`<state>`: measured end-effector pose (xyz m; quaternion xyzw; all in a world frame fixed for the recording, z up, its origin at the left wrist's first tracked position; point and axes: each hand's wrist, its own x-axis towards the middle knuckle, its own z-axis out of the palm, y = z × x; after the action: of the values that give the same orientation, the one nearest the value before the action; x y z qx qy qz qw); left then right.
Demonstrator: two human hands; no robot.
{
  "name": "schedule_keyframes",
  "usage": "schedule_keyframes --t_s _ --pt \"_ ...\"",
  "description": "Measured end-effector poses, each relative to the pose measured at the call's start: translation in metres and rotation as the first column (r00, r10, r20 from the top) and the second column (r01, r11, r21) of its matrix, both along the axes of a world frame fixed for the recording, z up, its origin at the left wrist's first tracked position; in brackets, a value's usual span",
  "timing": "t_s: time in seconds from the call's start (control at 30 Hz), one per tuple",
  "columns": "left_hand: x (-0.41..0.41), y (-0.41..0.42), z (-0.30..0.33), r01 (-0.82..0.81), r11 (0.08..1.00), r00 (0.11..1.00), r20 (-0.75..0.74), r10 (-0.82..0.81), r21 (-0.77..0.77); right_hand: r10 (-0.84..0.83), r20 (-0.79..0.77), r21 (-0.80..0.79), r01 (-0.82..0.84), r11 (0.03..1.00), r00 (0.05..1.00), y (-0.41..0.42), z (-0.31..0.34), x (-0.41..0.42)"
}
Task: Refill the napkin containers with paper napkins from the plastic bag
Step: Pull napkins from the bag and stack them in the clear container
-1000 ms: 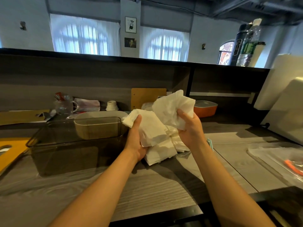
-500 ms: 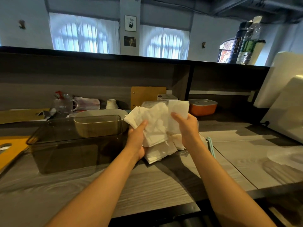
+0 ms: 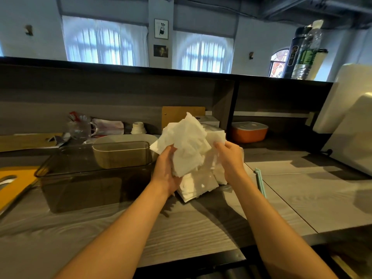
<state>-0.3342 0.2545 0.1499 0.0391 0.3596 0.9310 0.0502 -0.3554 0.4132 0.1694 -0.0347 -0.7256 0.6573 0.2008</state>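
Note:
Both my hands hold a loose bunch of white paper napkins (image 3: 188,141) above the counter. My left hand (image 3: 166,171) grips the bunch from the left with its thumb over the front. My right hand (image 3: 230,161) pinches the napkins on the right side. More napkins (image 3: 198,185) lie in a pile on the counter under my hands, on clear plastic whose edge (image 3: 227,189) shows at the right. A dark see-through napkin container (image 3: 66,184) stands just left of my left hand, with nothing visible inside it.
A beige tub (image 3: 120,156) stands behind the dark container. An orange lidded box (image 3: 248,132), a glass mug (image 3: 79,128) and a wooden board (image 3: 182,115) line the back shelf. A yellow board (image 3: 12,187) lies far left, a pale green strip (image 3: 260,183) on the right.
My hands have drawn the napkins together into one taller, more crumpled bunch. The right hand's napkin, raised a second ago, has merged into it.

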Motion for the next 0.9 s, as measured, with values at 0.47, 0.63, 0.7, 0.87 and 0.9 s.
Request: schedule_keyframes --t_s 0.47,0.63,0.7,0.87,0.9 --pt "0.001 0.006 -0.003 -0.030 0.994 0.999 0.028 0.033 -0.102 0.356 0.122 -0.360 -0.293 0.886 0.927 -0.016 -0.001 0.004" --pt "-0.005 0.001 -0.003 -0.114 0.990 0.982 0.143 0.125 -0.081 0.049 -0.182 0.040 -0.042 0.998 0.982 0.001 0.011 0.010" --pt "-0.007 0.002 -0.005 -0.144 0.984 0.977 0.143 0.158 -0.106 0.129 -0.415 0.298 0.001 0.955 0.901 0.002 0.015 0.017" --pt "-0.005 0.003 -0.002 -0.115 0.985 0.983 0.131 0.131 -0.126 0.331 -0.351 0.729 0.034 0.684 0.876 -0.013 -0.001 0.010" --pt "-0.004 0.002 -0.001 -0.110 0.986 0.983 0.136 0.126 -0.124 0.310 -0.363 0.735 0.065 0.675 0.878 -0.014 -0.003 0.009"
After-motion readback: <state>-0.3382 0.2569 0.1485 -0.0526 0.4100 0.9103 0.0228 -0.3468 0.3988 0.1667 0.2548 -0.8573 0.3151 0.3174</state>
